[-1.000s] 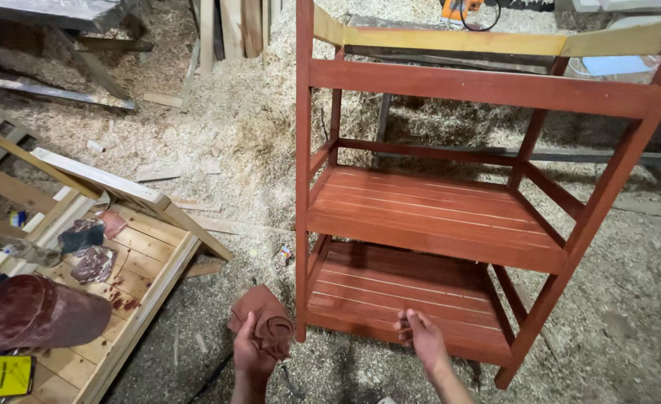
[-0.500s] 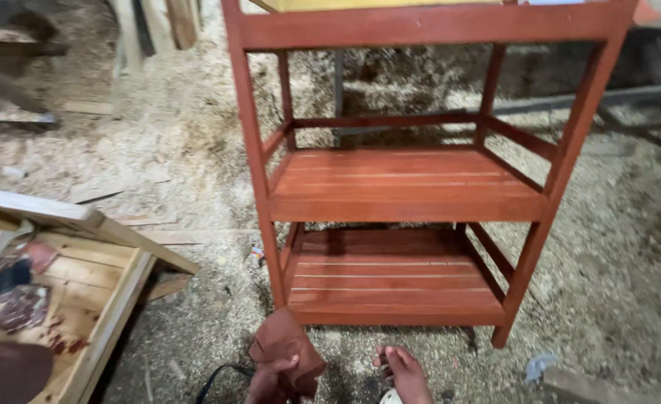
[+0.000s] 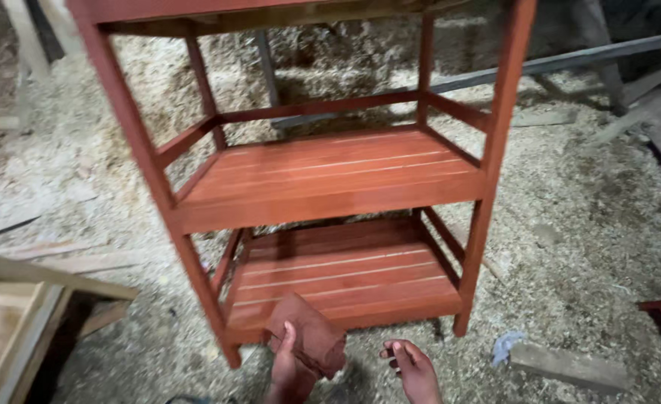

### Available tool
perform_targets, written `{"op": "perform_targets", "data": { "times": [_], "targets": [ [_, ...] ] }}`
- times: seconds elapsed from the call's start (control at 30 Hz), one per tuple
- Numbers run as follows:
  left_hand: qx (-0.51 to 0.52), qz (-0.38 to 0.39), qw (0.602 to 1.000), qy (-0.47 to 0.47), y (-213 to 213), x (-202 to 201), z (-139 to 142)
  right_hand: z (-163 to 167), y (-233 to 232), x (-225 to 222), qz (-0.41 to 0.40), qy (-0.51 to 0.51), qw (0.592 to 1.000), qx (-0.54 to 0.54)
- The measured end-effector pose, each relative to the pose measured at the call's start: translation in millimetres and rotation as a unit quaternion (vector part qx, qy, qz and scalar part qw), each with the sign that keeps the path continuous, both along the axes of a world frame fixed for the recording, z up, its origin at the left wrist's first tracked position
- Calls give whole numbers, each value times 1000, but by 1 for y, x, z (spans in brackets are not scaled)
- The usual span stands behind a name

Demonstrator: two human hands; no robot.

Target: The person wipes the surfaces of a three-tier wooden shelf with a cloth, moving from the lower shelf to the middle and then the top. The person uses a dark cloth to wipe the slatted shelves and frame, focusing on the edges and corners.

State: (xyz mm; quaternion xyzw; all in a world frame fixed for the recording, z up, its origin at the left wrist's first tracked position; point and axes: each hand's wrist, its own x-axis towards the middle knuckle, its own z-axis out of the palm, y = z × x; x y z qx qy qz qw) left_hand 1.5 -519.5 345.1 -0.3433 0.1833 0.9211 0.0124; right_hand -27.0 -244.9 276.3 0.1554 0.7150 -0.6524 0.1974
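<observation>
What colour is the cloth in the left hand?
Reddish-brown, like the shelf; the head view shows the cloth in the left hand.

Your left hand (image 3: 289,366) rises from the bottom edge of the view, thumb up, fingers closed in a grip. Your right hand (image 3: 412,366) sits just beside it, loosely open, fingers curled and holding nothing.
</observation>
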Motion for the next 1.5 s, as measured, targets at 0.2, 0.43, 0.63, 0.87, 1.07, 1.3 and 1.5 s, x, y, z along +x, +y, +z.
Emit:
{"op": "perform_targets", "data": {
  "times": [0.2,0.43,0.63,0.87,1.07,1.3,1.5],
  "targets": [
    [-31,-20,998,46,25,-81,-46,-17,55,-58,65,164,980,89],
    [-74,-51,996,12,5,-153,-119,-49,77,-120,91,98,979,151],
    [-193,-158,968,-8,-19,-228,-201,-108,68,-180,191,222,916,274],
    [-340,-143,911,184,-2,-322,-294,-136,65,-221,353,234,808,409],
    [-692,-278,635,202,75,-425,-340,-127,55,-230,447,23,724,525],
    [-680,-513,460,251,139,-390,-366,-132,48,-233,465,-25,705,535],
    [-753,-538,342,165,-56,-335,-359,-140,52,-238,484,-33,695,530]
  ]
}}
